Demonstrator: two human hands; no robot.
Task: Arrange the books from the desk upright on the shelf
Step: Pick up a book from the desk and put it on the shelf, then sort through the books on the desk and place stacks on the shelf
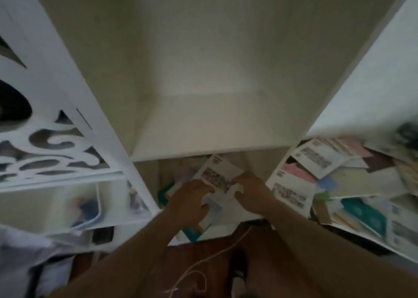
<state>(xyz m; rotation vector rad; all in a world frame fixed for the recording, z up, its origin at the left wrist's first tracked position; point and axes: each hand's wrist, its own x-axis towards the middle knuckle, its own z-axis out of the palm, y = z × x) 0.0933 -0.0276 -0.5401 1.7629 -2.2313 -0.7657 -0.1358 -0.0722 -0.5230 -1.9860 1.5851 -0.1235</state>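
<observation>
1. The white shelf (210, 125) in the middle of the frame has no books yet.
2. Low in the middle, the left hand (192, 198) and right hand (251, 191) hold a book (217, 177) with curled fingers.
3. More books (300, 180) lie at the right on the desk (352, 229).

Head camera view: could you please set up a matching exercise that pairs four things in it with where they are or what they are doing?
Things:
1. left hand
2. right hand
3. white cable
4. pile of books

Places or states:
A. lies spread out at the right of the picture
B. grips the left edge of the white book
C. trails down between the two forearms
D. grips the right edge of the white book

Pairs: 1-B, 2-D, 3-C, 4-A
</observation>
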